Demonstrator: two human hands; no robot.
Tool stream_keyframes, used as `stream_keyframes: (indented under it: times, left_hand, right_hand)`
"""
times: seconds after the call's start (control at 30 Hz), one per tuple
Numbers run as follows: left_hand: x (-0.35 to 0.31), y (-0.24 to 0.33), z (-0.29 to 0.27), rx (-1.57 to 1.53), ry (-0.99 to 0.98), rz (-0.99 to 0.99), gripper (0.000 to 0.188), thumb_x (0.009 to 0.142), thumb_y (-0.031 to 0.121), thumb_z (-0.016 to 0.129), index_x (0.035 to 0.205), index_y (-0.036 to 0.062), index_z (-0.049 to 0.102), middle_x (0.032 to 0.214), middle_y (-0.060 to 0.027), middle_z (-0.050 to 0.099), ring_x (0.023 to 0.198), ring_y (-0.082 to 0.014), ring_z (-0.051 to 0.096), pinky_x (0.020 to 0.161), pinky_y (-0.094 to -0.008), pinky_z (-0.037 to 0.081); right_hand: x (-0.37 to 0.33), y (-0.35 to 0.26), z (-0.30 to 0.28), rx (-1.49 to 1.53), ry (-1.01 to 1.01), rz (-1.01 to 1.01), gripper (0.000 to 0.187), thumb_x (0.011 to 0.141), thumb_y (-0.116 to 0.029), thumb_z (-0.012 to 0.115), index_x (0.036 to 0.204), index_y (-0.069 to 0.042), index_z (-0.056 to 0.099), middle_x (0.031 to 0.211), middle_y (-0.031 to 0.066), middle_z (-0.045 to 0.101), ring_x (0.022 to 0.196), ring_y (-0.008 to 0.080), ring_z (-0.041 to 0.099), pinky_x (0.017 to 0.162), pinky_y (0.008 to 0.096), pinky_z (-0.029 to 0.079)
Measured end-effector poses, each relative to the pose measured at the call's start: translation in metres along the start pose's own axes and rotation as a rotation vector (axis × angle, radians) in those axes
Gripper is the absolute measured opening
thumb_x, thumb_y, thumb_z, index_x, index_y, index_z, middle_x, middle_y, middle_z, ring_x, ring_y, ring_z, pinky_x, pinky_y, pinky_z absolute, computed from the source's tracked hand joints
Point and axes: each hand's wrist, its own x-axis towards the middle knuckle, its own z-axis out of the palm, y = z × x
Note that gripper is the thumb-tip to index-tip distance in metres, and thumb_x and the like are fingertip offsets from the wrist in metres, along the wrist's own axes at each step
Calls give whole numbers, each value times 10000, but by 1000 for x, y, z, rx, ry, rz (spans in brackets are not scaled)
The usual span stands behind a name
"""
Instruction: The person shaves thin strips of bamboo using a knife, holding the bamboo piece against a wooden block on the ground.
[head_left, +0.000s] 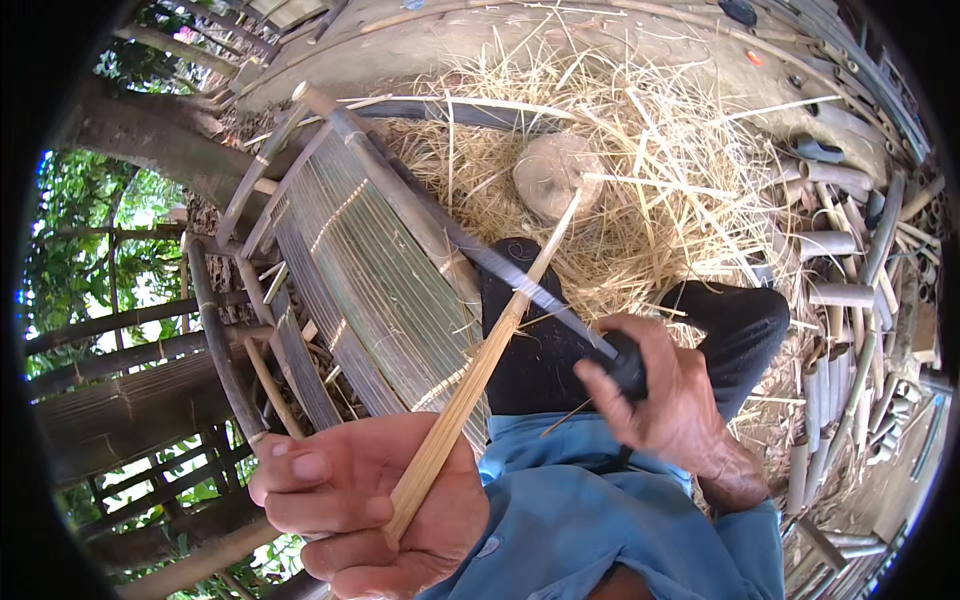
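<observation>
Strip [477, 376] crosses palm [450, 505] of left hand [375, 495], lower end beside curled fingers [335, 513].

The person's left hand [370, 470], at lower left, has its palm facing the viewer, fingers curled inward in a grip. The right hand [660, 390], blurred, is right of centre, thumb and fingers wrapped round, wrist [735, 475] angling in from lower right.

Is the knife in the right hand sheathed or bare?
Bare: the knife's blade shows grey and uncovered from its dark handle in the right hand up to where it crosses the pale strip in view.
</observation>
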Motion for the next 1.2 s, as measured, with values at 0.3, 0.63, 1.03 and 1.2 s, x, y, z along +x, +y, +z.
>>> stream_keyframes:
  times: [0.3, 0.63, 1.03, 1.2]
  left_hand:
    - [3, 9, 0, 74, 90, 35, 382, 1031, 266, 463, 671, 143, 432, 649, 18, 348, 815, -205, 482, 930, -420, 399]
    - [-2, 6, -1, -17, 79, 26, 286, 1004, 283, 485, 803, 100, 575, 838, -43, 580, 976, -244, 511, 937, -420, 357]
    - [9, -15, 22, -17, 286, 86, 335, 1028, 341, 476, 773, 126, 505, 705, -6, 438, 788, -201, 492, 764, -365, 360]
    - [11, -30, 26, -93, 145, -33, 272, 1036, 287, 524, 805, 144, 541, 751, -1, 474, 837, -187, 552, 732, -319, 416]
  right_hand:
    - [-10, 0, 25, -94, -222, 106, 360, 888, -157, 740, 1099, 61, 547, 757, 178, 613, 547, 317, 642, 500, 425, 537]
    - [-5, 15, 27, -248, -187, 8, 277, 917, -218, 675, 1040, -35, 508, 696, 120, 544, 548, 295, 630, 453, 402, 513]
    - [-7, 67, 52, -380, -157, 10, 259, 895, -212, 661, 1079, -76, 540, 738, 103, 606, 590, 255, 669, 491, 416, 537]
    - [9, 218, 97, -398, -229, 371, 217, 943, -219, 623, 1021, -46, 517, 734, 149, 644, 560, 309, 665, 490, 425, 545]
